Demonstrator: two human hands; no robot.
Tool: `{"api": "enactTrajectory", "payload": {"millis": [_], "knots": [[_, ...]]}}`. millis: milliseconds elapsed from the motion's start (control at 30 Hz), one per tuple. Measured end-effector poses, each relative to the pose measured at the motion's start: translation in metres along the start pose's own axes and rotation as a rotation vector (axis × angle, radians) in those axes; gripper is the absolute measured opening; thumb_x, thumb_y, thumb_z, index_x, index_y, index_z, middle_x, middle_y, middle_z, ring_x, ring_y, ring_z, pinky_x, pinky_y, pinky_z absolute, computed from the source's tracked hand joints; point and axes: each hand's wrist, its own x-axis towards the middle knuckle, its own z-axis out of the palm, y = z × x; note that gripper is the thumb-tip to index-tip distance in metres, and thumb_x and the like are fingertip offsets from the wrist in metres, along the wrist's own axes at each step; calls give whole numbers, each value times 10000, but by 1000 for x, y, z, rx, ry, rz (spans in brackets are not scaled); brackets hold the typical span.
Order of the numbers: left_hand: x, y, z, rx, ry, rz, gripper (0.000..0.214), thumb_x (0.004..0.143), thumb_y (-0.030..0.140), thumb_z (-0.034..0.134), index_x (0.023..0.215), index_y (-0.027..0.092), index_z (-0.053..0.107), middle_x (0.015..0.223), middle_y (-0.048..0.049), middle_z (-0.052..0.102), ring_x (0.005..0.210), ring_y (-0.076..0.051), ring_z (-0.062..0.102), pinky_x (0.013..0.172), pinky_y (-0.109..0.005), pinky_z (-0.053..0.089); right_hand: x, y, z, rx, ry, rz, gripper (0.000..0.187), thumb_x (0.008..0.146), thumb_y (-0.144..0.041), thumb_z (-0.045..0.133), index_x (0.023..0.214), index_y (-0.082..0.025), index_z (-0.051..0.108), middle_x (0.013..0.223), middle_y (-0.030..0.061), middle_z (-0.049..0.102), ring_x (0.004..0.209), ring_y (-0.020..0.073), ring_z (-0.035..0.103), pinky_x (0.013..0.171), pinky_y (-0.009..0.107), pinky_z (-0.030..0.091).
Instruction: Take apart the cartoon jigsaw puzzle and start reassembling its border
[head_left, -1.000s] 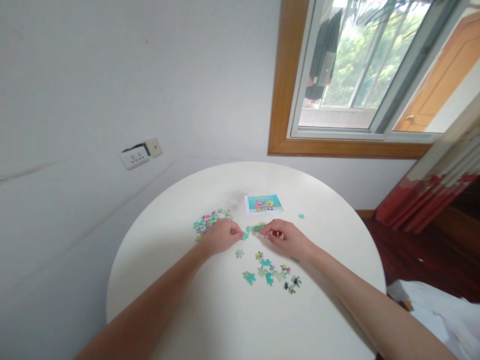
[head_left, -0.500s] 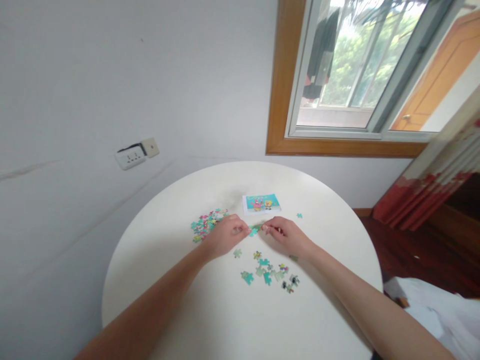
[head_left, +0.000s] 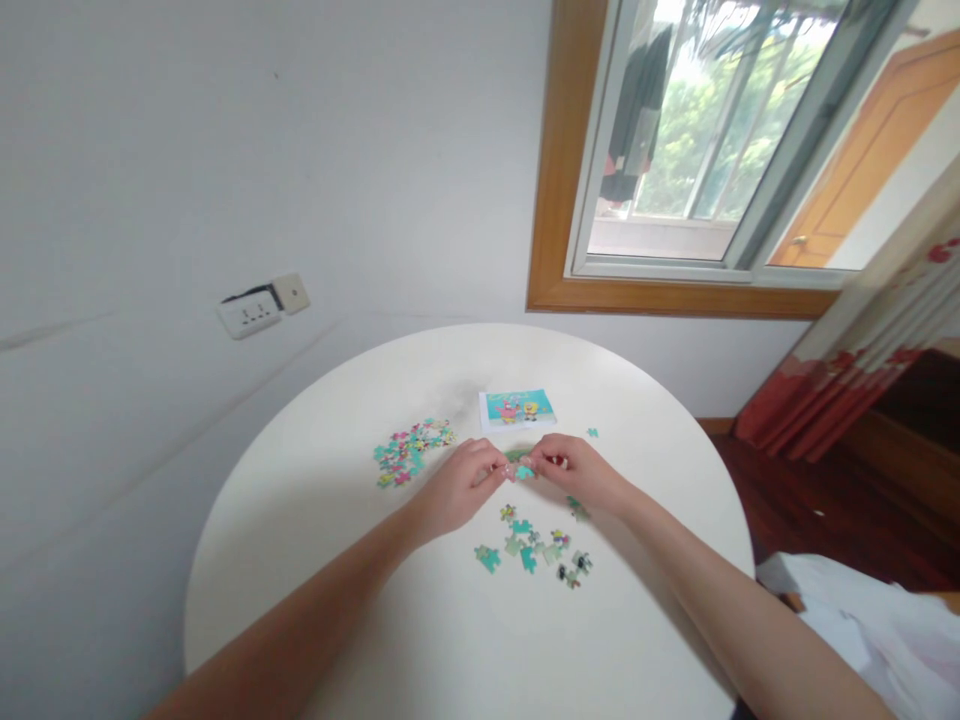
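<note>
My left hand [head_left: 459,488] and my right hand [head_left: 576,470] meet over the middle of the table, thumbs and fingers pinched. Between their fingertips is a teal jigsaw piece [head_left: 524,472], held with both hands; a green piece [head_left: 516,456] shows just behind it. Whether these two are joined is too small to tell. Nearer to me lies a loose group of jigsaw pieces [head_left: 521,527], teal, pale green and yellow. One green piece [head_left: 577,508] is beside my right wrist. Left of my left hand spreads a heap of mixed pieces [head_left: 401,455].
A picture card [head_left: 521,409] with cartoon figures lies beyond my hands. One teal piece [head_left: 592,433] sits apart at the right. The round white table [head_left: 300,600] stands against the wall, below a window [head_left: 675,150]. White cloth [head_left: 847,610] is at the lower right.
My left hand has moved slightly nearer to me and to the right, closing on my right hand. The pale green piece that lay below it is no longer visible on the table.
</note>
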Motion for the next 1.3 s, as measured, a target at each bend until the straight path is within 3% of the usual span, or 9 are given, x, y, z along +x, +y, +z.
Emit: {"api": "enactTrajectory", "payload": {"millis": [100, 200, 300, 400, 767, 900, 1067, 1300], "knots": [[-1, -8, 1, 86, 32, 58, 224, 947, 303, 445, 924, 204, 645, 923, -42, 629, 917, -189, 535, 863, -326, 393, 1, 17, -22, -7, 100, 117, 332, 881, -404, 489, 695, -171, 637, 669, 23, 638, 643, 135, 558, 628, 246, 419], [-1, -17, 3, 158, 49, 103, 197, 936, 289, 465, 990, 213, 638, 972, -52, 630, 941, -199, 528, 887, -343, 391, 0, 40, -41, 122, 166, 275, 327, 863, -446, 500, 727, -171, 614, 689, 39, 684, 620, 142, 607, 635, 261, 468], [-1, -23, 4, 170, 55, 109, 191, 929, 275, 475, 1001, 211, 639, 977, -54, 630, 954, -200, 530, 899, -347, 392, -3, 57, -50, 201, 105, 367, 294, 822, -433, 554, 715, -166, 613, 673, 47, 695, 592, 141, 616, 616, 263, 493], [0, -26, 3, 171, 53, 109, 189, 925, 270, 482, 1002, 209, 643, 984, -56, 632, 964, -201, 533, 909, -349, 391, -5, 66, -49, 200, 31, 365, 243, 793, -392, 582, 722, -165, 631, 655, 37, 688, 599, 141, 615, 631, 268, 495], [0, -31, 3, 194, 51, 113, 193, 928, 271, 479, 1018, 213, 639, 994, -58, 626, 958, -201, 527, 908, -346, 389, -7, 62, -49, 253, 41, 298, 202, 737, -346, 607, 771, -148, 622, 683, 12, 638, 634, 121, 567, 642, 267, 450], [0, -31, 2, 189, 47, 113, 197, 927, 270, 476, 1019, 215, 641, 996, -59, 625, 958, -202, 526, 906, -347, 389, -8, 61, -48, 337, 34, 333, 181, 729, -319, 633, 770, -142, 624, 663, 11, 641, 614, 113, 578, 631, 262, 466], [0, -30, 2, 184, 45, 110, 208, 926, 281, 474, 1018, 211, 647, 992, -63, 632, 951, -202, 526, 906, -351, 391, -9, 58, -49, 414, 26, 365, 277, 727, -307, 670, 945, -134, 667, 679, 17, 659, 618, 112, 599, 625, 257, 487], [0, -29, 1, 192, 38, 106, 200, 926, 270, 477, 1017, 209, 645, 993, -60, 629, 962, -202, 521, 908, -350, 386, -9, 52, -53, 457, 79, 434, 289, 756, -382, 689, 888, -125, 690, 755, 56, 704, 615, 101, 602, 644, 251, 512]]}}
